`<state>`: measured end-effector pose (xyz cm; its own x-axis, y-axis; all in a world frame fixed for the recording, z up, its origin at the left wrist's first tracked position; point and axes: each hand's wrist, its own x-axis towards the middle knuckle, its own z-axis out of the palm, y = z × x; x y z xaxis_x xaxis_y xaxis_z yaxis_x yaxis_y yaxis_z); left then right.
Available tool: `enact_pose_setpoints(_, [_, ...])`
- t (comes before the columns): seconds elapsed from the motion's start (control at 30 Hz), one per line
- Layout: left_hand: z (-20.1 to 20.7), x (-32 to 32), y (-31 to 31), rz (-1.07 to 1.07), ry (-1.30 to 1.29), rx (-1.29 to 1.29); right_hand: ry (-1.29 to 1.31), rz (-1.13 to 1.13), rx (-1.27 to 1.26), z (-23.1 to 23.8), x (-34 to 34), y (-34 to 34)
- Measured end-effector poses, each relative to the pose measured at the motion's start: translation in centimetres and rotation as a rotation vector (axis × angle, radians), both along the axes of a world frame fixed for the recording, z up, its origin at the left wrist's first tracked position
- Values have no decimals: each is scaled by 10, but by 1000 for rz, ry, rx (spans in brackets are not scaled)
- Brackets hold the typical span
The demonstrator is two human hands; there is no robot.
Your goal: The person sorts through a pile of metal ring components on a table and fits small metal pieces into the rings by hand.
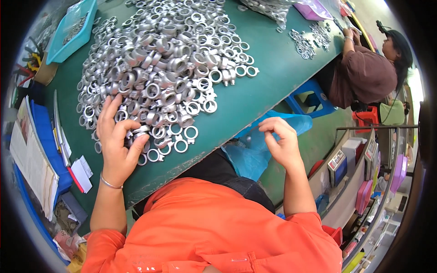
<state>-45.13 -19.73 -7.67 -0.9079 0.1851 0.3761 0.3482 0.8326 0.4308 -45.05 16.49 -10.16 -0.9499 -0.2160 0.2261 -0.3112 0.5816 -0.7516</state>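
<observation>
On the green table [268, 77], your left hand [117, 145] pinches 1 fitting [140, 132] at the pile's [164, 59] edge; your right hand [283, 143] holds the blue bag [255, 150] open beside your lap.

You have two hands [117, 145] out, one blue bag [255, 145], one teal tray [73, 29], and metal rings [168, 59] beyond counting.

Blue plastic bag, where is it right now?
In the head view the blue plastic bag hangs off the near edge of the green table, right of centre, at the fingertips of the right hand.
</observation>
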Motion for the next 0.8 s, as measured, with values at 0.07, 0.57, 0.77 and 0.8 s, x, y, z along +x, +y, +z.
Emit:
enact_pose_setpoints(0.07, [2,2,-1,8,4,-3,45,24,-47,15,-12,-30])
enact_pose_setpoints(0.57, [4,3,0,12,-5,24,-255,185,-691,2,-36,-76])
enact_pose_setpoints(0.77, [4,2,-2,16,-12,15,-312,353,-1000,-4,-33,-74])
enact_pose_setpoints(0.8, [4,2,-2,14,-10,16,-350,335,-1009,-2,-32,-73])
